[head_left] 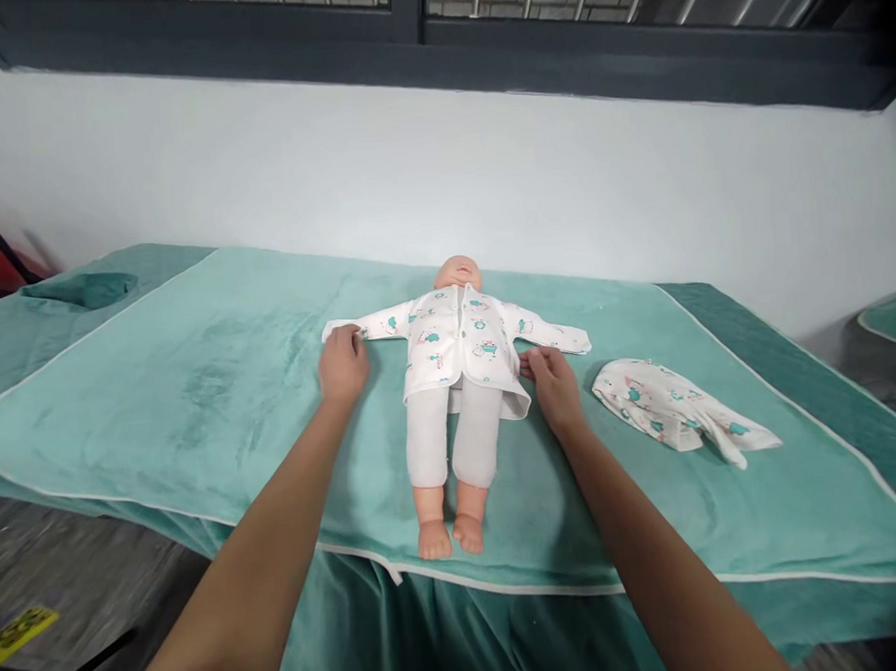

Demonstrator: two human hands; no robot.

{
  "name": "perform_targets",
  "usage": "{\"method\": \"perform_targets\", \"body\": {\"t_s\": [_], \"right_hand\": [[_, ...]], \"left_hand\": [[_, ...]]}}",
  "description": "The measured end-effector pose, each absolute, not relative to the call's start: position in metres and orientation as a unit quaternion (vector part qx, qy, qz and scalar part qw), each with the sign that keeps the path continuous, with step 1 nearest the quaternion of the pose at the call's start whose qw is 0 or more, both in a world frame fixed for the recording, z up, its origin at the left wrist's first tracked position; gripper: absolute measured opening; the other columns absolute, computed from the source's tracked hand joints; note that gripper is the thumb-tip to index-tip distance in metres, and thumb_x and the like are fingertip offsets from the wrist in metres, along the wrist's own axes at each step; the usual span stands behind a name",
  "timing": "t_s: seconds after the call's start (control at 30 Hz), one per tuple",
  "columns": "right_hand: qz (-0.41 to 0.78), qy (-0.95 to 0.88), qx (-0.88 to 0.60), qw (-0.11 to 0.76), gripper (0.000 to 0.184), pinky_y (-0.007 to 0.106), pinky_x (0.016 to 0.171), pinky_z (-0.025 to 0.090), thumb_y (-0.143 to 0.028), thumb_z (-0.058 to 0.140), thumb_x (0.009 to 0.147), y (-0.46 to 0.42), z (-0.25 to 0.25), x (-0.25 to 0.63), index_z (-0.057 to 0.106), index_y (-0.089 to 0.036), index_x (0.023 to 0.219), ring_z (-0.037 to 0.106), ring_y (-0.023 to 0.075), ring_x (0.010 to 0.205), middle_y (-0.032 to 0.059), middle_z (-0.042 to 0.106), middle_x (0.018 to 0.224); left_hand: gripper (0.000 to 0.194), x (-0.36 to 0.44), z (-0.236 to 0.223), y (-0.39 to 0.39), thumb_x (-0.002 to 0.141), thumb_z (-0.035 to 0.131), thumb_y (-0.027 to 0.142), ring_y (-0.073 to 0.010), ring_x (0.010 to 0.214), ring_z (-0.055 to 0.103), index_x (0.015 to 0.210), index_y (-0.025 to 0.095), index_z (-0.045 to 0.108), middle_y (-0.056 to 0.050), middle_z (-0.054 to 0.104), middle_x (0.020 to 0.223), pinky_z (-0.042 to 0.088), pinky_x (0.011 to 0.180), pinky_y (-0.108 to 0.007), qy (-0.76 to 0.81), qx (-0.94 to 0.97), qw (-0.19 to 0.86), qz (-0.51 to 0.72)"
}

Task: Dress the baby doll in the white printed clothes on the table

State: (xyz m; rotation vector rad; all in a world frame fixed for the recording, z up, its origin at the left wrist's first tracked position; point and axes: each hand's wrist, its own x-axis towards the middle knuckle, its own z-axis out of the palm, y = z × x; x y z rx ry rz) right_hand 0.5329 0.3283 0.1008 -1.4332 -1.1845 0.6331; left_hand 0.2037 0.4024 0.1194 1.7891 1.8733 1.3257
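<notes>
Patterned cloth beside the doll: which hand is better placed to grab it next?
Probably the right hand: it is between the doll and the patterned cloth. The left hand is farther away, at the sleeve on the doll's other side.

A care-training room is suggested by a baby doll (459, 340) laid mid-frame on a massage bed (143, 392), its face hole (89, 289) seen at left.

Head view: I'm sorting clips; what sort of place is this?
Possibly a childcare training room: a green plush bed holds a peach plastic baby doll and a loose white printed cloth garment.
</notes>
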Motion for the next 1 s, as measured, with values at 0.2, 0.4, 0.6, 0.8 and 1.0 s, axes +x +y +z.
{"method": "perform_targets", "body": {"t_s": [0.2, 0.4, 0.6, 0.8, 1.0], "right_hand": [[0.129, -0.538, -0.706, 0.442, 0.044, 0.047, 0.094, 0.042, -0.063, 0.045, 0.089, 0.364, 0.106, 0.517, 0.058, -0.020, 0.092, 0.059, 0.0329, 0.107, 0.0162, 0.069, 0.104], [0.153, -0.547, -0.707, 0.421, 0.049, 0.041, 0.085, 0.041, -0.068, 0.035, 0.091, 0.380, 0.100, 0.521, 0.053, -0.023, 0.100, 0.061, 0.0312, 0.096, 0.0121, 0.067, 0.100], [0.205, -0.562, -0.655, 0.461, 0.047, 0.035, 0.081, 0.041, -0.069, 0.032, 0.090, 0.400, 0.098, 0.528, 0.045, -0.026, 0.104, 0.057, 0.0255, 0.095, 0.0067, 0.061, 0.102], [0.229, -0.563, -0.618, 0.499, 0.037, 0.032, 0.083, 0.043, -0.062, 0.036, 0.091, 0.432, 0.097, 0.535, 0.040, -0.026, 0.101, 0.051, 0.0202, 0.092, 0.0024, 0.051, 0.094], [0.258, -0.564, -0.599, 0.506, 0.042, 0.033, 0.084, 0.047, -0.061, 0.035, 0.092, 0.457, 0.094, 0.540, 0.041, -0.025, 0.114, 0.054, 0.0201, 0.098, 0.0040, 0.053, 0.101]], "left_hand": [[0.044, 0.237, 0.112, 0.381, 0.093, 0.043, 0.054, -0.0185, 0.065, 0.063, 0.096, 0.018, 0.068, -0.005, 0.072, 0.079, 0.050, 0.066, -0.030, 0.580, 0.613, 0.294, 0.449], [0.059, 0.261, 0.113, 0.384, 0.086, 0.051, 0.070, -0.0249, 0.095, 0.066, 0.094, 0.017, 0.075, -0.008, 0.076, 0.102, 0.048, 0.087, -0.034, 0.527, 0.575, 0.429, 0.454], [0.048, 0.277, 0.112, 0.414, 0.081, 0.064, 0.063, -0.0231, 0.090, 0.065, 0.088, 0.016, 0.074, -0.008, 0.076, 0.096, 0.051, 0.084, -0.034, 0.474, 0.543, 0.470, 0.510], [0.037, 0.296, 0.109, 0.448, 0.079, 0.070, 0.052, -0.0172, 0.075, 0.061, 0.088, 0.016, 0.072, -0.004, 0.072, 0.081, 0.050, 0.070, -0.029, 0.407, 0.503, 0.524, 0.554], [0.033, 0.299, 0.108, 0.463, 0.079, 0.070, 0.048, -0.0171, 0.078, 0.061, 0.084, 0.015, 0.073, -0.004, 0.073, 0.083, 0.049, 0.072, -0.029, 0.424, 0.504, 0.484, 0.576]]}}
